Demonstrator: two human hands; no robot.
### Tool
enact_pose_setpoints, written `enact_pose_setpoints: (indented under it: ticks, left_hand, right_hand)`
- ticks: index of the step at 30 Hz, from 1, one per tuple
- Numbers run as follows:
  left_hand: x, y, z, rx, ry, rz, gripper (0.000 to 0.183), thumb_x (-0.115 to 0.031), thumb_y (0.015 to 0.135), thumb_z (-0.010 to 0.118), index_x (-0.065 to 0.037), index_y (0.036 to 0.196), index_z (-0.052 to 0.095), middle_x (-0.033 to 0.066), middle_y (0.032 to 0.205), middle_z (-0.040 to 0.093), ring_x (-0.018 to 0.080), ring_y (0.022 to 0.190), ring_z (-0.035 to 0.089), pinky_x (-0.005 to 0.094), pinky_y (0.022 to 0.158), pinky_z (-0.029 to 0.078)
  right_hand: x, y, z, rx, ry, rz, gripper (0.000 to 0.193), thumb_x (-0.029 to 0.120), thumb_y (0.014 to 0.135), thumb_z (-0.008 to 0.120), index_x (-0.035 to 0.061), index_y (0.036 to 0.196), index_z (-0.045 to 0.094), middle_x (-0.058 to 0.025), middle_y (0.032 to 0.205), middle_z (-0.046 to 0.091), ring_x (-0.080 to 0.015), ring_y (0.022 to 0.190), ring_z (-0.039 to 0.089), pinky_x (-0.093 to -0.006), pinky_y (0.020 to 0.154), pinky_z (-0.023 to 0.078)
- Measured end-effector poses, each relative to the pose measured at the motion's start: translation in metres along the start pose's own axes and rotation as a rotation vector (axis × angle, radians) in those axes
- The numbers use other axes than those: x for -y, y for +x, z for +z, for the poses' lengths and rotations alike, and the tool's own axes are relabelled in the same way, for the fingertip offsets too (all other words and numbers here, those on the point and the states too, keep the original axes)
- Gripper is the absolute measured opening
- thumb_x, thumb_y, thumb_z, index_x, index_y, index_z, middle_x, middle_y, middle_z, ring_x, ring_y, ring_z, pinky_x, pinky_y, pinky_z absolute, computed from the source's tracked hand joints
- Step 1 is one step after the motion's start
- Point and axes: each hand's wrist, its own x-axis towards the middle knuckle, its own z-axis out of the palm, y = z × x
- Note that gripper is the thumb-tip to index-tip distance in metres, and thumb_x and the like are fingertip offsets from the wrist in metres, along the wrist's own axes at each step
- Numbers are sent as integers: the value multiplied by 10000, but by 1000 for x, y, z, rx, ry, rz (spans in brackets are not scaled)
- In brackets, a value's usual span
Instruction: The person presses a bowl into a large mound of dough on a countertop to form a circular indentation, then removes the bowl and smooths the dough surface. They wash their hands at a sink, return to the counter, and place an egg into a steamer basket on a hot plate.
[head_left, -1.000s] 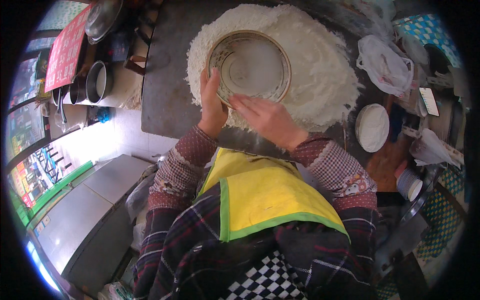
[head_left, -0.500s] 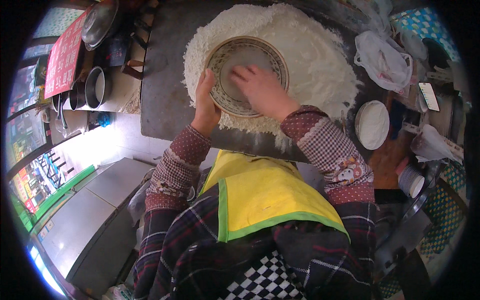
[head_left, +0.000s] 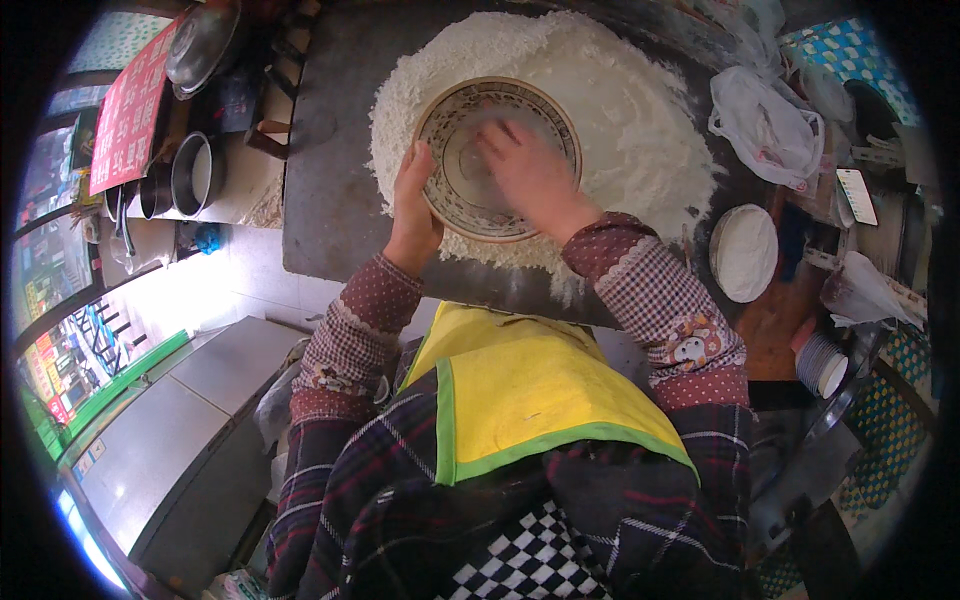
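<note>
A wide patterned bowl (head_left: 560, 105) with a brown-edged rim sits in a large spread of white flour (head_left: 645, 135) on the dark worktop (head_left: 335, 170). Cloudy, pale liquid seems to lie inside it. My left hand (head_left: 413, 215) grips the bowl's near-left rim, thumb up along the side and the other fingers hidden underneath. Over the bowl's inside reaches my right hand (head_left: 530, 175), its fingers stretched out and partly smeared by motion. I see nothing held in it. Whether its fingertips touch the liquid is hard to make out.
To the right stands a round container of white powder (head_left: 745, 253), with a clear plastic bag (head_left: 765, 125) beyond it. Stacked bowls (head_left: 822, 368) are at the lower right. Pots (head_left: 193, 175) line a shelf on the left, above a grey metal cabinet (head_left: 165, 410).
My right hand has shifted slightly within the bowl, its fingers now higher and more blurred. The bowl and my left hand have barely moved.
</note>
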Motion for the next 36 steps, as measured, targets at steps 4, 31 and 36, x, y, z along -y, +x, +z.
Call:
enact_pose_setpoints:
  ticks: [4,31,36]
  left_hand:
    - [-1,0,-3,-26,36,62,487,-352,1095,508,-6,1437,486,114,1347,611,201,1217,606,353,1027,508]
    - [-7,2,-17,57,50,-30,622,-493,1080,467,2,1458,475,171,1368,620,285,1208,640,420,1028,534]
    - [-5,-1,-14,55,40,-38,628,-511,1079,465,-6,1452,485,166,1353,624,282,1174,650,418,1006,542]
  right_hand:
    - [-9,-10,-8,93,-124,45,234,99,890,574,45,1096,669,-71,1193,617,-276,1142,591,-410,869,554]
    - [29,-31,-14,169,867,-106,481,-31,910,588,64,1381,576,-159,1339,577,-373,1247,563,-421,1060,474]
    - [30,-32,-18,223,786,-73,485,-33,898,583,50,1375,574,-159,1390,559,-367,1290,544,-425,1083,467]
